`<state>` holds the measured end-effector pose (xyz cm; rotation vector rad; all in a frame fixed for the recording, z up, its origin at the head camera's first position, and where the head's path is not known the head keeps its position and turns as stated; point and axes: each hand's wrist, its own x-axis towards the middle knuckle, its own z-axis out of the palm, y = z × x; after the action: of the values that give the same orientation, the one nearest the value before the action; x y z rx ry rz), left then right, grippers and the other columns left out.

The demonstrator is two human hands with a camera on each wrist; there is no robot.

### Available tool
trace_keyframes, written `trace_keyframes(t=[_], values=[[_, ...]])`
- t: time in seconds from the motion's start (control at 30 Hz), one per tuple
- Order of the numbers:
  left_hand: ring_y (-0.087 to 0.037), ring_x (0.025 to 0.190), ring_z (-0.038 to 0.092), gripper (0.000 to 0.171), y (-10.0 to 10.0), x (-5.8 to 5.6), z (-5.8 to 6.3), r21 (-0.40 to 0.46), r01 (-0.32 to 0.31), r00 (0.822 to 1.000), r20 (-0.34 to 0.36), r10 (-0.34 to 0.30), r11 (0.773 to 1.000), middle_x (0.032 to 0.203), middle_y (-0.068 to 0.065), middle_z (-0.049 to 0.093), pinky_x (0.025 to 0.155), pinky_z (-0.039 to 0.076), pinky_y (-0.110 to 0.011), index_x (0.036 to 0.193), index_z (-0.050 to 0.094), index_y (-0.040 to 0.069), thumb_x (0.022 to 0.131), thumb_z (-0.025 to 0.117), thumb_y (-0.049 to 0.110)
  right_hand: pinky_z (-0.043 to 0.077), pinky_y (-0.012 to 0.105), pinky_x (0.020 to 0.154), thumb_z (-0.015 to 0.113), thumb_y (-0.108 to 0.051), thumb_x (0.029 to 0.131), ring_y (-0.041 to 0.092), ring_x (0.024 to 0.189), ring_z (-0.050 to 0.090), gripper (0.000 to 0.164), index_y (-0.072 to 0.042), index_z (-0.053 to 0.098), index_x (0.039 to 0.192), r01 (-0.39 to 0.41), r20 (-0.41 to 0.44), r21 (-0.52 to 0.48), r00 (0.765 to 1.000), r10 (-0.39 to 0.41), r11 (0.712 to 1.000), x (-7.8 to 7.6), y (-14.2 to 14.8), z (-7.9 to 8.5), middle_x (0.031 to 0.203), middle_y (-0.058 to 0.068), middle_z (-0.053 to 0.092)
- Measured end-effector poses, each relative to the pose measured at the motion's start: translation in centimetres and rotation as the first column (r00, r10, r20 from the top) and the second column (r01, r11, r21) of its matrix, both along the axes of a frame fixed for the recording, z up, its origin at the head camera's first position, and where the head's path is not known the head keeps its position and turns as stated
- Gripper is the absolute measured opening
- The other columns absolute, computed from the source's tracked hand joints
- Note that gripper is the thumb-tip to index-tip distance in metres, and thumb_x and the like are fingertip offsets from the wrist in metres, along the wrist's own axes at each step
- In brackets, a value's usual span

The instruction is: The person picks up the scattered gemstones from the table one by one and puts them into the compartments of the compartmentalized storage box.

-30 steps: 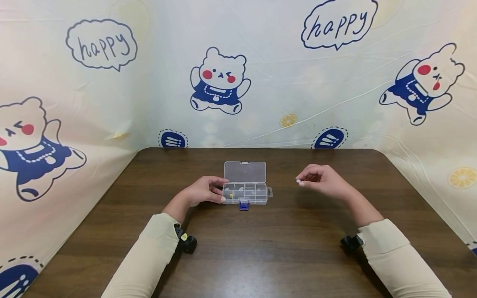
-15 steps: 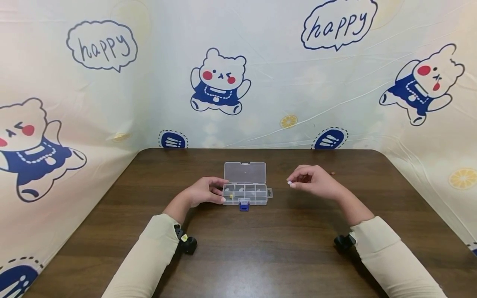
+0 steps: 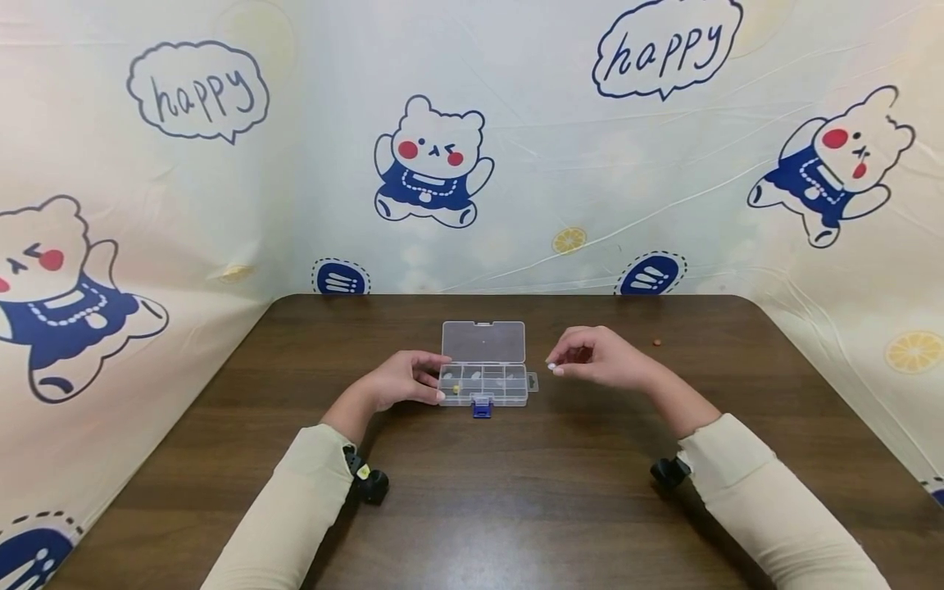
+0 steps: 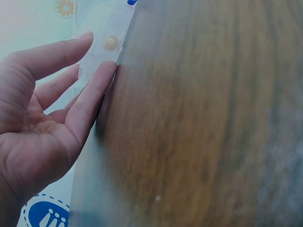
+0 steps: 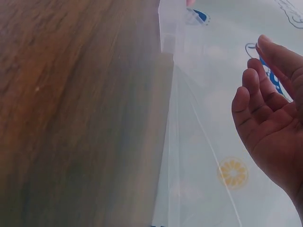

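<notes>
A clear plastic compartment box (image 3: 509, 395) stands on the table, its lid (image 3: 483, 340) raised at the back and a blue latch (image 3: 482, 409) at the front. Its left end is held by my left hand (image 3: 397, 382), thumb at the front corner and fingers behind. Inside lie a yellow piece (image 3: 456, 389) and some small whitish pieces, too small to make out. Just right of the box, apart from it, my right hand (image 3: 599, 357) pinches a small white pill-like piece (image 3: 551, 367) between thumb and fingertip. In the right wrist view that piece cannot be seen.
On the brown wooden table (image 3: 472, 508), a small reddish-brown piece (image 3: 657, 342) lies behind my right wrist. A printed cloth (image 3: 516, 147) hangs round the back and sides of the table.
My right hand has moved left toward the box with the white piece, uncovering the reddish-brown piece behind it. The left hand and the box have stayed in place.
</notes>
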<state>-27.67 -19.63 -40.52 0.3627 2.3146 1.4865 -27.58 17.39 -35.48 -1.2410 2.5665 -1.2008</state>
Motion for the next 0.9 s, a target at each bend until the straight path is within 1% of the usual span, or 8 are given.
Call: trace_keyframes(t=[0.1,0.33,0.43,0.67,0.9], values=[[-0.025,0.101,0.060,0.065,0.0,0.0,0.1,0.004,-0.004,1.000,0.008,0.004,1.000,0.127,-0.016,0.055,0.080,0.056,-0.033,0.135,0.057,0.006,0.076,0.080,-0.003,0.052,0.033,0.066,0.075,-0.013,0.087,0.016,0.076,0.058,0.009,-0.018,0.074,0.095,-0.025,-0.014,0.012,1.000,0.026,1.000,-0.2,-0.5,0.2,0.089,-0.005,0.065],[-0.025,0.101,0.060,0.065,0.0,0.2,0.4,-0.005,-0.011,1.000,0.008,0.011,1.000,0.128,-0.016,0.055,0.081,0.056,-0.033,0.136,0.056,0.005,0.076,0.081,-0.002,0.052,0.036,0.067,0.074,-0.016,0.088,0.016,0.077,0.057,0.009,-0.011,0.074,0.096,-0.064,-0.015,0.034,0.998,0.064,0.997,-0.4,-1.8,0.4,0.088,-0.005,0.063],[-0.025,0.101,0.060,0.065,0.1,0.2,0.4,-0.008,-0.015,1.000,0.009,0.015,1.000,0.127,-0.016,0.055,0.081,0.056,-0.033,0.136,0.056,0.005,0.076,0.081,-0.003,0.052,0.036,0.066,0.075,-0.015,0.087,0.016,0.076,0.057,0.008,-0.012,0.075,0.095,-0.066,-0.014,0.043,0.998,0.067,0.997,-0.5,-2.4,0.4,0.088,-0.005,0.063],[-0.025,0.100,0.059,0.065,0.2,0.3,0.4,-0.008,-0.024,1.000,0.016,0.025,1.000,0.126,-0.015,0.055,0.081,0.056,-0.033,0.135,0.057,0.006,0.075,0.081,-0.003,0.052,0.033,0.066,0.076,-0.011,0.086,0.016,0.074,0.057,0.010,-0.009,0.075,0.096,-0.088,-0.015,0.070,0.996,0.089,0.994,-0.7,-3.5,0.6,0.088,-0.006,0.063],[-0.025,0.100,0.059,0.065,0.2,0.3,0.4,-0.011,-0.018,1.000,0.009,0.019,1.000,0.127,-0.016,0.055,0.080,0.056,-0.033,0.135,0.057,0.006,0.075,0.081,-0.003,0.052,0.033,0.066,0.076,-0.013,0.086,0.015,0.074,0.056,0.010,-0.013,0.075,0.095,-0.117,0.009,0.102,0.993,0.117,0.988,-1.2,-4.6,0.7,0.085,-0.004,0.061]])
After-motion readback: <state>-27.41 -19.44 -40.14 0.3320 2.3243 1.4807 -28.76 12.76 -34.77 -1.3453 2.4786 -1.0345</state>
